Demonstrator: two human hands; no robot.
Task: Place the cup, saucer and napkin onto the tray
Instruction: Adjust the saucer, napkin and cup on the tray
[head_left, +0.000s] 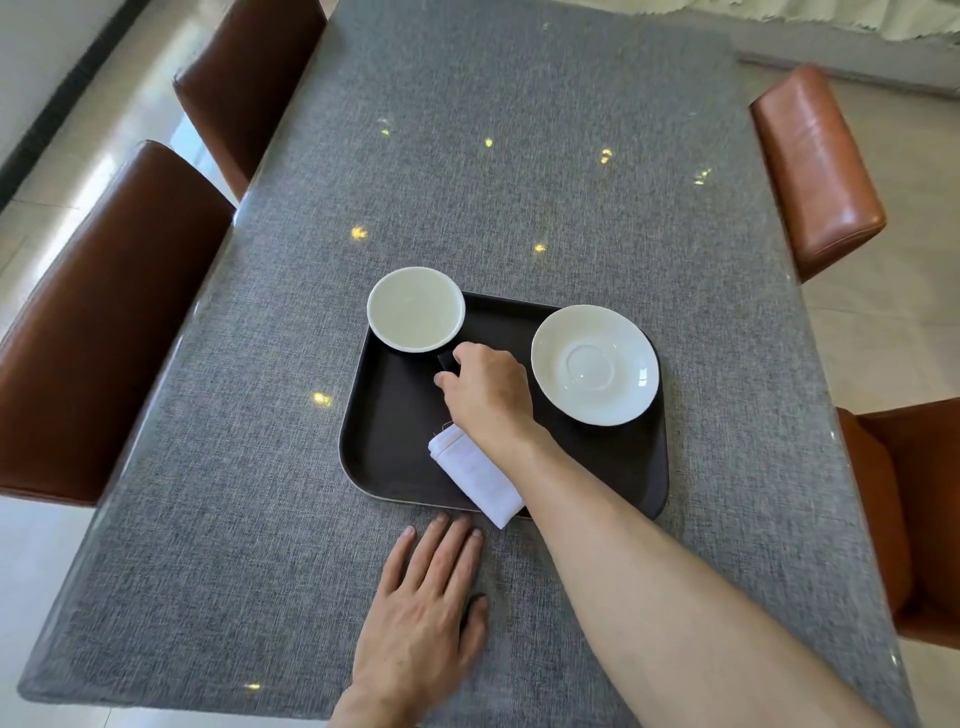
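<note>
A dark brown tray (395, 441) lies on the grey table. A cup (415, 309), white inside and dark outside, is at the tray's far left corner. My right hand (485, 392) is closed on the cup's dark handle. Whether the cup rests on the tray or hangs just above it, I cannot tell. A white saucer (595, 364) sits on the tray's far right part. A folded white napkin (475, 475) lies at the tray's near edge, one corner over the rim, partly under my right wrist. My left hand (421, 613) rests flat on the table, fingers spread, just short of the tray.
The grey cloth-covered table (234, 545) has brown leather chairs on both sides: two on the left (104, 322), (244, 83) and two on the right (815, 166), (904, 509). Pale tiled floor surrounds the table.
</note>
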